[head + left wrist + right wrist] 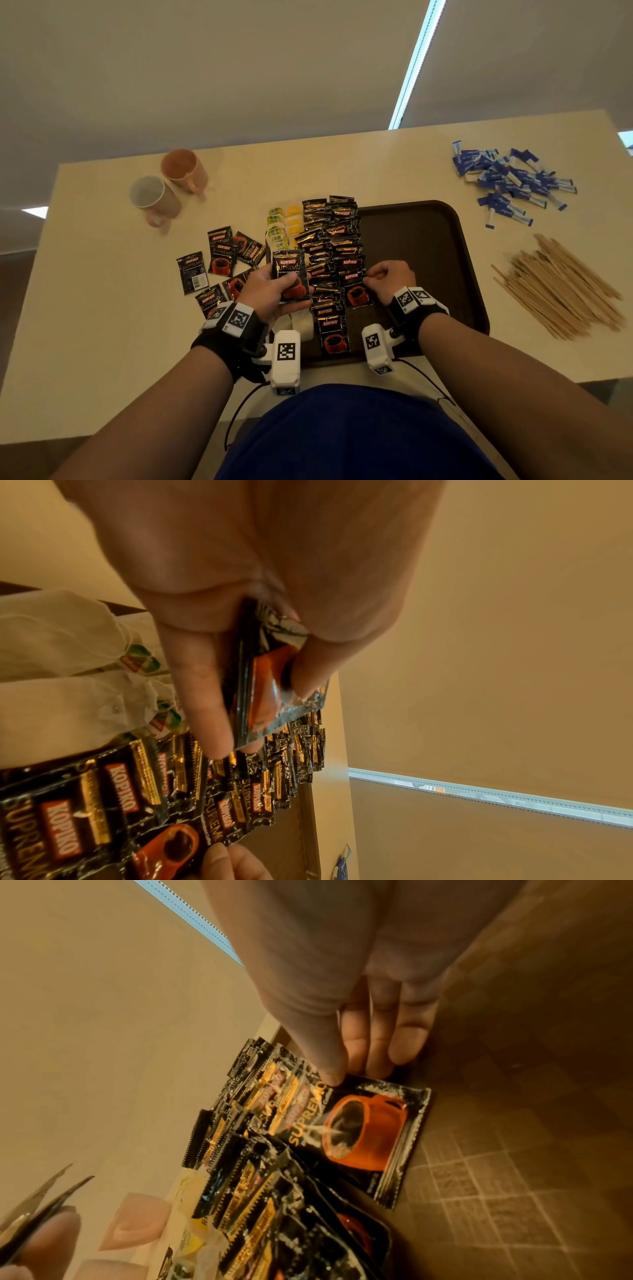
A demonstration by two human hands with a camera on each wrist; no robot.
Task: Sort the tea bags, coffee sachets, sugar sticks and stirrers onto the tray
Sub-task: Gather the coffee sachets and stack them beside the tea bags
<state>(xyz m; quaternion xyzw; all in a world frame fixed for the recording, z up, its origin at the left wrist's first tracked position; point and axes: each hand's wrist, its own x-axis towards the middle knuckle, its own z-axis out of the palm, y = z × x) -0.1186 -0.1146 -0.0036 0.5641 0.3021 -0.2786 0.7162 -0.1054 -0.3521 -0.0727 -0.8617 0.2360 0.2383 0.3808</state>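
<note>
A dark brown tray [428, 240] lies in front of me. Two overlapping columns of black coffee sachets [329, 240] cover its left part, with tea bags [284, 226] in a row left of them. My left hand [270, 291] grips a small stack of coffee sachets [291, 277] just above the tray's left edge, thumb on the front [270, 674]. My right hand [387, 277] pinches the far edge of a sachet [366, 1131] lying on the tray at the right column's near end. Sugar sticks [510, 181] are heaped on the table at the far right, and wooden stirrers [561, 287] are piled on the right.
Several loose coffee sachets [219, 260] lie on the table left of the tray. Two mugs [171, 188] stand at the far left. White tea bags [68, 631] sit at the tray's near left corner. The table's front edge runs close to my body.
</note>
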